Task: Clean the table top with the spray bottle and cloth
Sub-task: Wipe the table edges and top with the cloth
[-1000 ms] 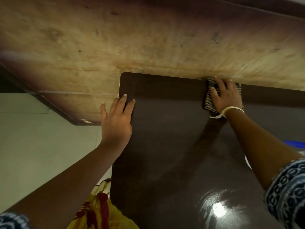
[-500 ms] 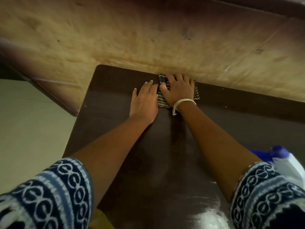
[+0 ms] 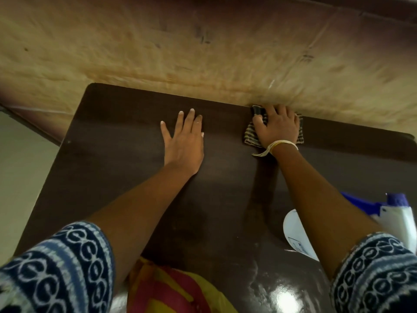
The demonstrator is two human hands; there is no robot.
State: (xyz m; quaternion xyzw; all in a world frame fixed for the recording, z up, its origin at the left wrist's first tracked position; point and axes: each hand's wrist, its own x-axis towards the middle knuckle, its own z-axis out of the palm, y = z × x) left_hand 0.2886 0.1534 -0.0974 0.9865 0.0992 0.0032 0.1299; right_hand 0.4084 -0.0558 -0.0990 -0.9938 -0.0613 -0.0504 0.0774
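A dark brown glossy table top (image 3: 117, 154) fills the middle of the view. My right hand (image 3: 278, 127) presses flat on a striped dark cloth (image 3: 251, 137) at the table's far edge. My left hand (image 3: 184, 141) lies flat on the table, fingers apart, holding nothing, well left of the cloth. A white spray bottle (image 3: 297, 236) with a blue head (image 3: 392, 199) lies on the table at the right, partly hidden behind my right forearm.
A worn tan wall (image 3: 203, 53) rises directly behind the table's far edge. Pale floor (image 3: 20, 168) shows to the left of the table. Yellow and red fabric (image 3: 171, 290) sits at the near edge, below my arms.
My right hand has slid the cloth to the right along the far edge, away from my left hand. My left hand has stayed flat on the table.
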